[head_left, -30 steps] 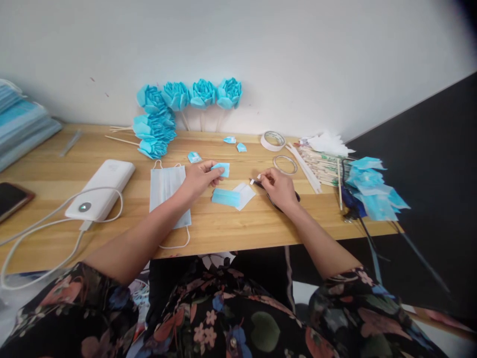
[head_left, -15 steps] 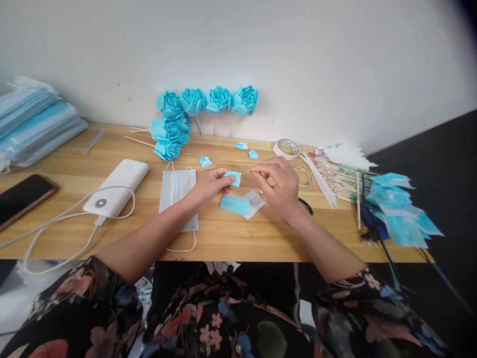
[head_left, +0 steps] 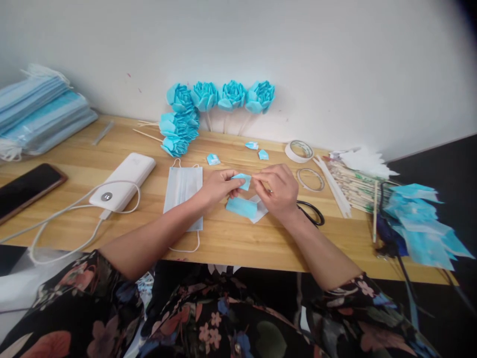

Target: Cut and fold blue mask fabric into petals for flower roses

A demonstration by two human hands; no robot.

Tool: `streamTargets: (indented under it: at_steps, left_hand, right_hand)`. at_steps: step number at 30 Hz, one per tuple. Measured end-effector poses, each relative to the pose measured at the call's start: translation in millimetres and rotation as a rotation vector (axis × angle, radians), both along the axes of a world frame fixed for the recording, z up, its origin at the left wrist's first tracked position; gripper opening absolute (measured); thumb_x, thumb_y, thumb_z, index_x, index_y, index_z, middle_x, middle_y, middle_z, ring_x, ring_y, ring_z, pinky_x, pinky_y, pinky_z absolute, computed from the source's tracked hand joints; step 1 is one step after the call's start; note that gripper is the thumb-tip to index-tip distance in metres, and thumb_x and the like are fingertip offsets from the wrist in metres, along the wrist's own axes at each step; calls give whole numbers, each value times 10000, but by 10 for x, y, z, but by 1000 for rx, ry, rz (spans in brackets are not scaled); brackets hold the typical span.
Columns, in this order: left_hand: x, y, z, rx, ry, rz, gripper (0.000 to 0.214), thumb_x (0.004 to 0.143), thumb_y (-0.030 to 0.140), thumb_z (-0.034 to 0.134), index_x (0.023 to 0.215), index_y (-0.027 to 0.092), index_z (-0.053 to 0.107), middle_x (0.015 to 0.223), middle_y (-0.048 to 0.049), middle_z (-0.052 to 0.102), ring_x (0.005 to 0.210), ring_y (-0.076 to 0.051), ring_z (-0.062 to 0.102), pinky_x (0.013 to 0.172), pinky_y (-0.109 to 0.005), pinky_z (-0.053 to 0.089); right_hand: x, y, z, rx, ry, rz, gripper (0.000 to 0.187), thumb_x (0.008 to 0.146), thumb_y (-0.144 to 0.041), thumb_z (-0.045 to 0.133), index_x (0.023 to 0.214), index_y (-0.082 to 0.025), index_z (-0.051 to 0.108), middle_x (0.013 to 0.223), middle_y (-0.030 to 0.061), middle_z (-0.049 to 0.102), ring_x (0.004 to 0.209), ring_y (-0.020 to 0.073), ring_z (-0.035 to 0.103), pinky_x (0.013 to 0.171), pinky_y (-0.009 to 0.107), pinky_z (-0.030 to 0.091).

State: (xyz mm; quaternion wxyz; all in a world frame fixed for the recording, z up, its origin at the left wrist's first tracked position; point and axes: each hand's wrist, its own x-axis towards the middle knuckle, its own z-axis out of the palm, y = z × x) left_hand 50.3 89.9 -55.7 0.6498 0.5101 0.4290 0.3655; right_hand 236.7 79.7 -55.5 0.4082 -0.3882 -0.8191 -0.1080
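Observation:
Between the thumb and fingers of my left hand (head_left: 224, 185) is a small piece of folded blue mask fabric (head_left: 244, 180). My right hand (head_left: 276, 189) is pinched closed just to the right of that piece; what its fingertips hold, if anything, is too small to make out. Under the hands lie a flat blue fabric strip (head_left: 241, 206) and a whitish fabric piece (head_left: 260, 211), partly hidden by my right hand. A face mask (head_left: 181, 191) rests flat beside my left forearm. Behind the hands are small folded blue pieces (head_left: 213, 159).
Blue fabric roses (head_left: 233, 95) on sticks lean on the wall. Tape rolls (head_left: 299, 151), black-handled scissors (head_left: 312, 213), wooden sticks (head_left: 354, 186) and blue fabric cuttings (head_left: 421, 223) lie right. Left are a white power bank (head_left: 124, 179) with cable, a phone (head_left: 30, 191) and stacked masks (head_left: 42, 112).
The view has shifted and tilted slightly. My right hand has come closer to the folded blue piece, which my left hand still pinches. More of the black handles shows.

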Motion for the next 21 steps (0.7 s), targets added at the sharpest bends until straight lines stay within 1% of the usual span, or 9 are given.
streamTargets:
  at_steps: [4,10,15,21]
  left_hand:
    - [3,3,1,-8,-7,5,145,825,204,634,696,157,589,613,11,615,526,-78,529,556,-216,422]
    - [0,2,-4,5,-17,5,162,808,239,659,687,152,597,613,9,612,539,-82,533,560,-219,421]
    - [-4,6,-5,1,-37,8,154,800,244,666,701,146,600,610,11,613,530,-78,532,563,-217,428]
    - [-14,21,-24,24,-51,9,174,791,276,695,712,146,611,616,17,603,540,-75,532,566,-213,427]
  right_hand:
    - [7,6,-37,51,2,48,152,921,-158,578,925,-267,684,844,44,689,800,208,627,702,370,506]
    - [-2,-11,-52,6,-18,44,162,934,-169,566,937,-266,694,851,47,688,803,203,625,707,371,497]
    - [-10,-15,-57,47,-33,76,152,929,-145,575,940,-254,680,852,43,699,788,192,625,698,351,497]
    - [-3,-20,-86,-23,-38,59,153,930,-160,574,945,-257,692,868,47,706,812,199,632,722,358,504]
